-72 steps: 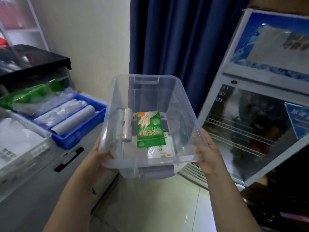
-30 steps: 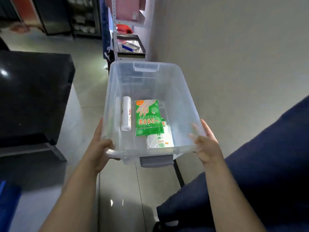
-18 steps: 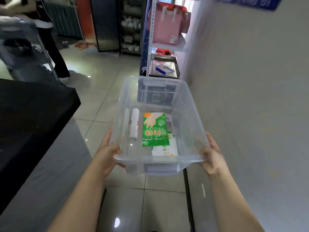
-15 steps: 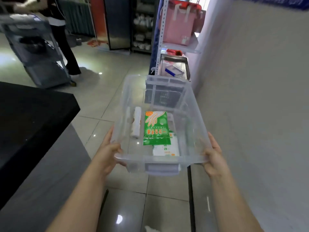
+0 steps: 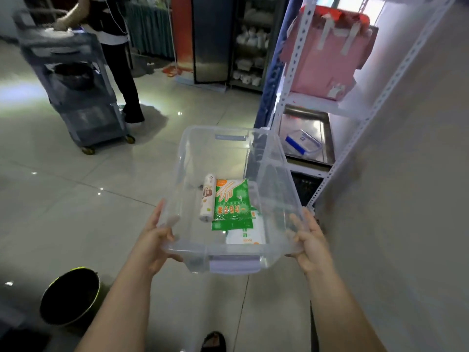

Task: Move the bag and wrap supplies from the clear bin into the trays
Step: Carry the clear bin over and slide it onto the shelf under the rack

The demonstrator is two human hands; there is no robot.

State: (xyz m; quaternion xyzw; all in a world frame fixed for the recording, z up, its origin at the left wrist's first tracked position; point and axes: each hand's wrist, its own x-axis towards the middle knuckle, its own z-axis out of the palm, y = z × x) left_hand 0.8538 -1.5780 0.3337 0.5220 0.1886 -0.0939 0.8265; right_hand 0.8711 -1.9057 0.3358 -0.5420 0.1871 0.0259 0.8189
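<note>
A person carried the clear bin (image 5: 229, 199) through the room, both hands clamped on its near corners. Seconds earlier the bin had faced a blue curtain and a glass-door cooler, with a blue tray of rolls on a desk to the left; since then the carrier had turned about, and the view now opened onto a tiled floor (image 5: 63, 199), a white metal shelf rack (image 5: 291, 80) along the wall, and another person with a grey cart (image 5: 73, 80) in the distance. The turn appeared to take the load away from that blue tray, so the unloading had seemingly not begun.

The left hand (image 5: 154, 240) gripped the bin's near left corner, fingers curled over the rim and wall. The right hand (image 5: 308, 242) held the near right corner likewise, fingers spread against the clear wall. Neither was free.

Inside, the supplies lay flat on the bottom: a white roll (image 5: 207, 198) just left of a green packet (image 5: 231, 204), which overlapped a white packet (image 5: 245, 233) nearer the carrier. A steel tray (image 5: 302, 123) sat on the rack's lower shelf, ahead and to the right.
</note>
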